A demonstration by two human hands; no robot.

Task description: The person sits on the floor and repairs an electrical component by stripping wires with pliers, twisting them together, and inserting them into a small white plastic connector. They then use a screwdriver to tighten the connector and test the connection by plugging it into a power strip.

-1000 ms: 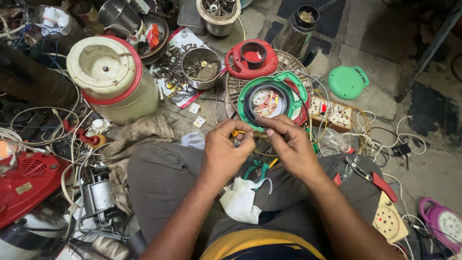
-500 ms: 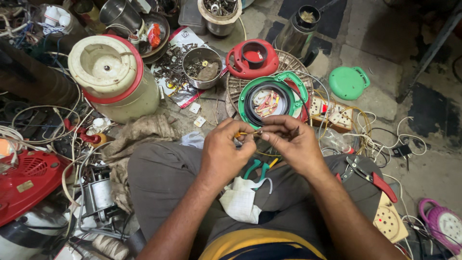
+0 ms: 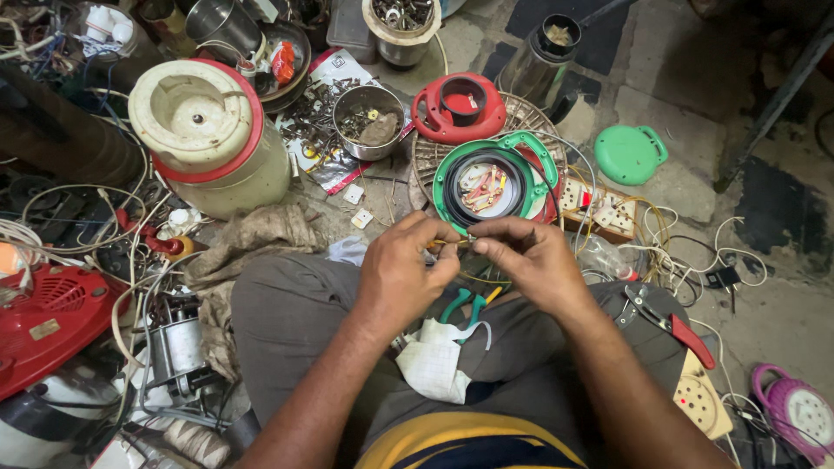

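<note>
I looked down on a cluttered workshop floor (image 3: 695,113) of stained concrete, strewn with parts. My left hand (image 3: 401,274) and right hand (image 3: 530,260) met above my lap, fingertips pinched together on a thin yellow wire (image 3: 452,244) stretched between them; both grips were closed tight on it, thumbs pressing against forefingers. The wire sat just in front of a green ring-shaped cover (image 3: 491,182) resting on a round wire grille (image 3: 521,122). Behind that lay a red plastic housing (image 3: 459,108), and well to the right a small green lid (image 3: 631,154). A wooden switch-and-socket board (image 3: 599,207) lay beside the grille among tangled white cords (image 3: 686,252). To the left stood a cream mixer jar with a red band (image 3: 208,139), near a steel bowl (image 3: 369,122) of small parts. Green-handled pliers (image 3: 463,306) and a white cloth (image 3: 439,356) rested on my grey trousers, and red-handled pliers (image 3: 673,323) lay by my right knee. A red fan-like casing (image 3: 52,317) filled the lower left corner.
</note>
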